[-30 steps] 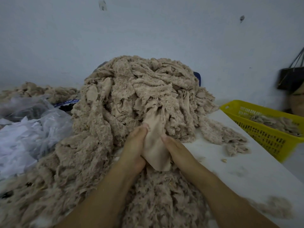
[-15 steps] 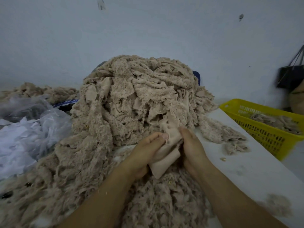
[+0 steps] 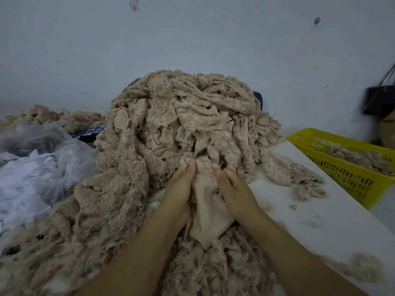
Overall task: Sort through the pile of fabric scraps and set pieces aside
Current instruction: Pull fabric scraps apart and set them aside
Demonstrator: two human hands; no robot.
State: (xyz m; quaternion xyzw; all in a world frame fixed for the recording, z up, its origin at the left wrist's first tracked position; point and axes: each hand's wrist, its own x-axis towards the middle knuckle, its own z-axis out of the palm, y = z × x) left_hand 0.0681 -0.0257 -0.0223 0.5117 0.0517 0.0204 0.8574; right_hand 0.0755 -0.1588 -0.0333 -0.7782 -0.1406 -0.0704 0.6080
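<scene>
A tall pile of fluffy beige fabric scraps fills the middle of the white table and spills toward me. At its front foot, both hands hold one smooth beige scrap between them. My left hand grips the scrap's left edge, thumb on top. My right hand grips its right edge, thumb pressed near the top. The scrap's lower end hangs down over the scraps beneath my wrists.
A yellow plastic basket holding a few beige scraps sits at the right table edge. Crumpled clear plastic bags with white material lie at the left. Another beige heap lies back left. A dark bag hangs on the right wall.
The hands had drawn together to the right, bunching the scrap; now they are back near the centre, spread apart, with the scrap opened out between them.
</scene>
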